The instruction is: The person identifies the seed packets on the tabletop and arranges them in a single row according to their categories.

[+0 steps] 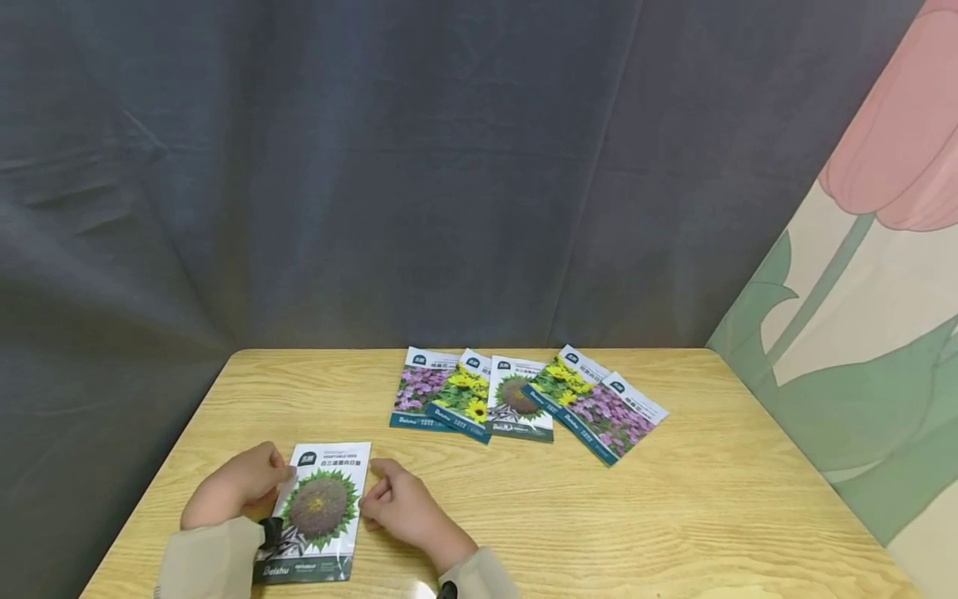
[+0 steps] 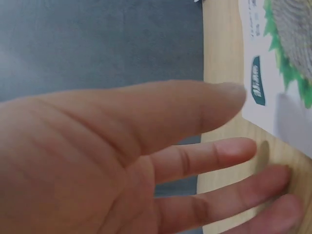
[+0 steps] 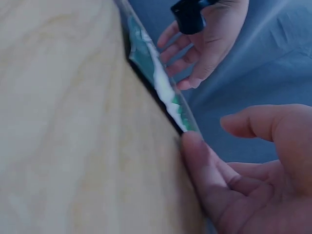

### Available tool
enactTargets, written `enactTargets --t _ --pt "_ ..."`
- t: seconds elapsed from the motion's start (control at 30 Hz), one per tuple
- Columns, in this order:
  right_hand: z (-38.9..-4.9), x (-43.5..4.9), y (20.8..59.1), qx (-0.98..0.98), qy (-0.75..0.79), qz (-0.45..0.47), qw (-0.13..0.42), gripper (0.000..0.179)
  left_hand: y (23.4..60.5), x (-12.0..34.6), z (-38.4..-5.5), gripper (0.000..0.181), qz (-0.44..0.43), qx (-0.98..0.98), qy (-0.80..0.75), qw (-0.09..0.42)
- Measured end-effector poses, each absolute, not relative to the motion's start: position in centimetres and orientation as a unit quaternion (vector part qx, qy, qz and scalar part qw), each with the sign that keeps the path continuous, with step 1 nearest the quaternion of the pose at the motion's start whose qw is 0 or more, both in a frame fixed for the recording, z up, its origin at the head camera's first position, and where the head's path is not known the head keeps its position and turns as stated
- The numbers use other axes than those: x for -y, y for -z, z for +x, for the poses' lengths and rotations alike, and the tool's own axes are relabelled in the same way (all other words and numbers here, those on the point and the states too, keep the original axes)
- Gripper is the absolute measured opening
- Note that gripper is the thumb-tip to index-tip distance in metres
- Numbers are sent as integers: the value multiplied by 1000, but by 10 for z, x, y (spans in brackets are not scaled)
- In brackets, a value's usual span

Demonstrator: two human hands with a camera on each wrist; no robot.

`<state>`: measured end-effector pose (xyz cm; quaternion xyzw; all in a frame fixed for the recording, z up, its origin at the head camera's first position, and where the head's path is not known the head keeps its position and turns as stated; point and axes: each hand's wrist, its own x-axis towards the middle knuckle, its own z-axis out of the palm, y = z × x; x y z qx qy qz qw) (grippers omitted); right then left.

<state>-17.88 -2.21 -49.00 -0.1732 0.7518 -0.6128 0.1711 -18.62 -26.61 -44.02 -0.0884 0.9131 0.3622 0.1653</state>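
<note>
The large sunflower-head packet (image 1: 320,507) lies face up on the near left part of the counter (image 1: 636,532), between the 2 hands. Its long axis runs away from the person, the top leaning slightly right; the white end with the logo is farther off, and the dark green band is nearer. The relation that seems to matter most is this crosswise pairing: the packet lies just right of the left hand (image 1: 241,481) and just left of the right hand (image 1: 404,503), 1 hand at each long side, both toward its far half. Neither is clearly nearer.

The left hand's thumb and fingers are spread apart, the thumb tip at the packet's edge near the logo; whether it presses there I cannot tell. The right hand's thumb and forefinger also stand apart, with 1 digit against the right edge and nothing clamped.

Farther out, well apart and toward the far edge of the counter, 5 more packets form an overlapping row: purple flowers (image 1: 419,389), yellow flowers (image 1: 466,391), another sunflower head (image 1: 516,395), then a second yellow packet (image 1: 565,374) and a second purple packet (image 1: 617,416). The right hand is nearer to that row. Behind hangs a dark curtain (image 1: 412,166).
</note>
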Motion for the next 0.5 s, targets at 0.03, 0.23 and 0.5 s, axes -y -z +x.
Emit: enactTargets --t 0.03,0.23,0.5 --pt "-179 21 488 -747 617 -171 180 56 439 266 -186 21 -85 -916 -358 160" --pt "-185 8 475 -754 604 -168 197 57 427 262 -189 37 -41 -945 -296 131" --pt "-196 -15 459 -783 580 -176 139 40 420 236 -190 33 -18 -966 -254 52"
